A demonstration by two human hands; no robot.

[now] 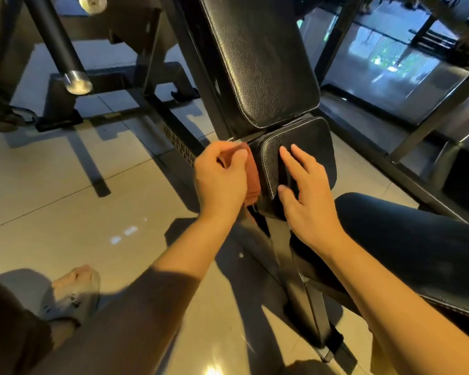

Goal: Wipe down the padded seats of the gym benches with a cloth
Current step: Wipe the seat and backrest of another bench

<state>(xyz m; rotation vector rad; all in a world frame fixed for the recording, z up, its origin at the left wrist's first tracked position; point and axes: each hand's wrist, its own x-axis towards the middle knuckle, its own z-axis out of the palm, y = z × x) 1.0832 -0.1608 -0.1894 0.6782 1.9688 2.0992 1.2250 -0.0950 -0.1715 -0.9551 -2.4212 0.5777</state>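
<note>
Gripping a rust-brown cloth (253, 174), the left hand (222, 182) has its fingers curled round the fabric and presses it against the left side of the small black seat pad (312, 139). The cloth lies along that side edge, and a loose end hangs below the hand, beside the bench's black steel post (309, 307).

The right hand (306, 204) rests flat on top of the same pad. Its fingers are straight and slightly spread, its thumb is near the pad's front corner, and it holds nothing. The two hands are apart, with the pad's white-stitched left edge between them.

A longer black backrest pad (263, 63) rises from just behind the seat pad, tilted away from the camera, and a narrow gap separates the two cushions. Both show a pebbled leather-like surface with pale piping.

At the right, the person's leg (417, 244) in dark trousers lies just beside the seat pad. At the lower left, a foot in a grey sandal (73, 296) stands on the beige tiled floor (65, 185).

At the upper left, a dark bar (54, 36) with a chrome end cap slants downward, well apart from the hands. More black machine frames stand on the tiles behind it.
</note>
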